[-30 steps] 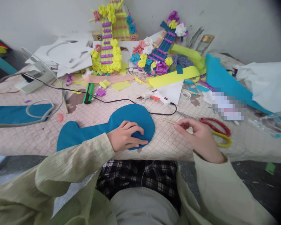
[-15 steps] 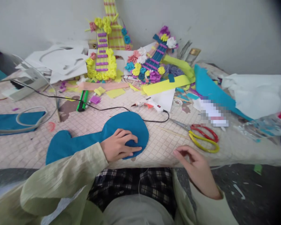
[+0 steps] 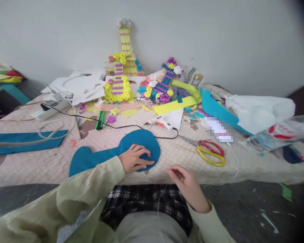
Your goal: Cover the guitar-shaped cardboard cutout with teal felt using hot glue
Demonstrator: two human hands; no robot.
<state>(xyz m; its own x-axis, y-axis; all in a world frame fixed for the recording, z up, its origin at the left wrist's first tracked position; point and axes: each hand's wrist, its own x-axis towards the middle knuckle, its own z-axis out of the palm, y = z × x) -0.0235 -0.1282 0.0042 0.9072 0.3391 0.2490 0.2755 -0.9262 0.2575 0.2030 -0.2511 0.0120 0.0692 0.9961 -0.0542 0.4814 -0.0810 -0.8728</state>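
My left hand (image 3: 136,158) lies on the wide round end of a blue guitar-shaped cutout (image 3: 131,137), fingers spread and slightly bent. The cutout's narrow end reaches left, partly covered by my forearm. To the right of it, my right hand (image 3: 183,180) hovers at the table's front edge, thumb and index fingertips together. Whatever may be between them is too small to make out. A thin pale strand (image 3: 159,202) hangs over my lap below. Beyond the cutout rests a white hot glue gun (image 3: 164,122); scissors (image 3: 210,152) with red and yellow handles lie right of it.
Flower-trimmed paper guitars (image 3: 119,81) stand against the wall amid paper scraps. A green utility knife (image 3: 100,120), a power strip (image 3: 50,108) and a blue strip (image 3: 27,141) are at left. On the right are white sheeting (image 3: 260,109) and a plastic bag (image 3: 281,133).
My right hand has moved left, closer to the cutout and the table's front edge. My left hand stays on the cutout. The camera view has shifted, showing more of the wall.
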